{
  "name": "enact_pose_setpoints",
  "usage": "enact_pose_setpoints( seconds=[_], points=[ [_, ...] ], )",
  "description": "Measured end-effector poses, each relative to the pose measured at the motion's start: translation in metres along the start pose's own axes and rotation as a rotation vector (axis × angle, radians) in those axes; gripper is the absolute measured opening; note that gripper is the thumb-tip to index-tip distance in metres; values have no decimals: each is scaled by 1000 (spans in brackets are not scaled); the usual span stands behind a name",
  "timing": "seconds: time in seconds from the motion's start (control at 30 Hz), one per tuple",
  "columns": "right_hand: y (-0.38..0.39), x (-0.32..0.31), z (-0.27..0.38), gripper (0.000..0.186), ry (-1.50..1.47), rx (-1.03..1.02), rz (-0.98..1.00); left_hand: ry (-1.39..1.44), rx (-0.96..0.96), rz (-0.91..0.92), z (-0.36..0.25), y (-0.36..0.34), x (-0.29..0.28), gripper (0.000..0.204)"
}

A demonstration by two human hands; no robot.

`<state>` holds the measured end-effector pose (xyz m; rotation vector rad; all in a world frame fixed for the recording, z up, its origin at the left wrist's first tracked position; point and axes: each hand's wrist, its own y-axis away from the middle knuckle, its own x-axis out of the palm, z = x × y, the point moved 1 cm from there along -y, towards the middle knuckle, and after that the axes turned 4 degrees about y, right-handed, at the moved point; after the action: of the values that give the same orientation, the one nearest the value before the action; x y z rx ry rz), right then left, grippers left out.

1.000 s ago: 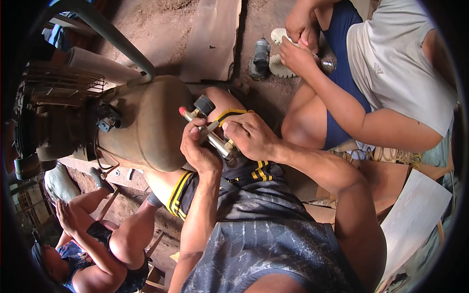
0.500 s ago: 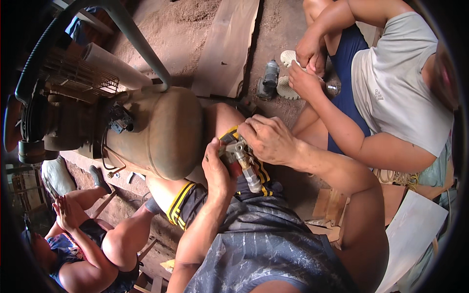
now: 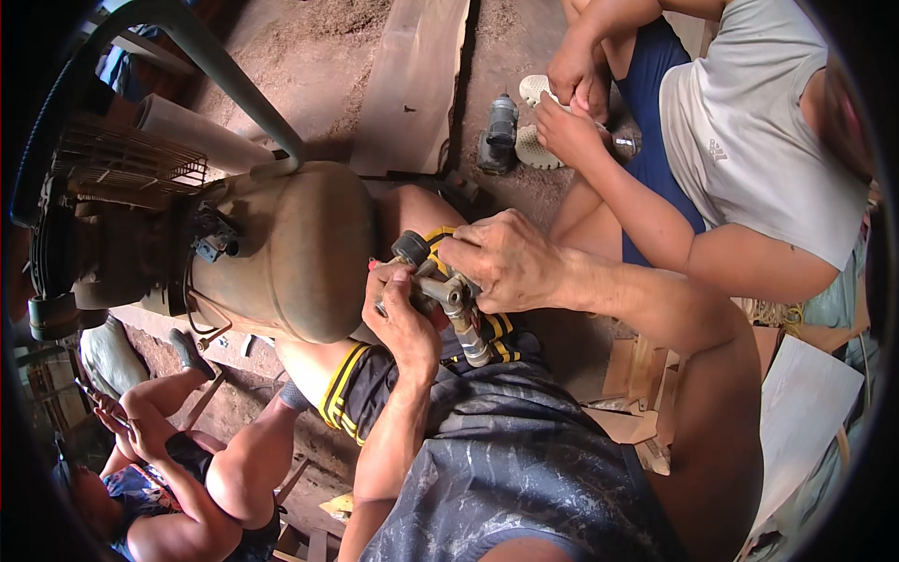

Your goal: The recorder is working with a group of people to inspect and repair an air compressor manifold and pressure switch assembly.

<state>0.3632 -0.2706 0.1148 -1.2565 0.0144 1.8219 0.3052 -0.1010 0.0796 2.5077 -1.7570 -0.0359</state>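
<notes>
Over my lap, both my hands hold a metal valve fitting point(image 3: 455, 298) with several pipe branches. A round black knob-like part, perhaps a gauge point(image 3: 410, 246), sticks up at its far side, and a hexagonal metal end point(image 3: 477, 353) points toward me. My left hand point(image 3: 403, 318) is closed round the near-left side, thumb on top; a bit of red shows beside it. My right hand point(image 3: 506, 260) has its fingers curled on the right side of the fitting, and what its fingertips touch is hidden. A brown air compressor tank point(image 3: 318, 244) lies just left of my hands.
A bent pipe handle point(image 3: 253, 89) rises above the tank. A grey power tool point(image 3: 499, 131) and a long board point(image 3: 407, 89) are on the floor ahead. One person point(image 3: 749, 140) sits at the right; another point(image 3: 178, 496) sits at the lower left. Wood pieces point(image 3: 637, 384) lie at my right.
The fitting has turned in my hands, and its round black part now shows. My right hand has shifted slightly. The person at the lower left now holds a thin object.
</notes>
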Motion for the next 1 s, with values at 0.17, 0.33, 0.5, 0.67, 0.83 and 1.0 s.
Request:
enact_pose_setpoints(
  seconds=[0.17,0.33,0.5,0.67,0.83,1.0],
  points=[
    [4,-4,0,18,-23,2,-6,-25,92,7,-7,-2,4,27],
    [8,-8,2,18,-78,40,60,-33,132,76,-8,-4,5,28],
    [10,-20,6,19,-106,76,145,-4,122,185,-11,-10,-2,27],
    [5,-35,8,20,-105,79,150,-13,169,325,-20,-20,0,24],
    [7,-35,2,22,-33,198,480,-89,578,432,-39,-33,7,15],
    [27,-11,1,42,-755,483,1135,-234,1151,962,-53,-35,6,26]
  ],
)
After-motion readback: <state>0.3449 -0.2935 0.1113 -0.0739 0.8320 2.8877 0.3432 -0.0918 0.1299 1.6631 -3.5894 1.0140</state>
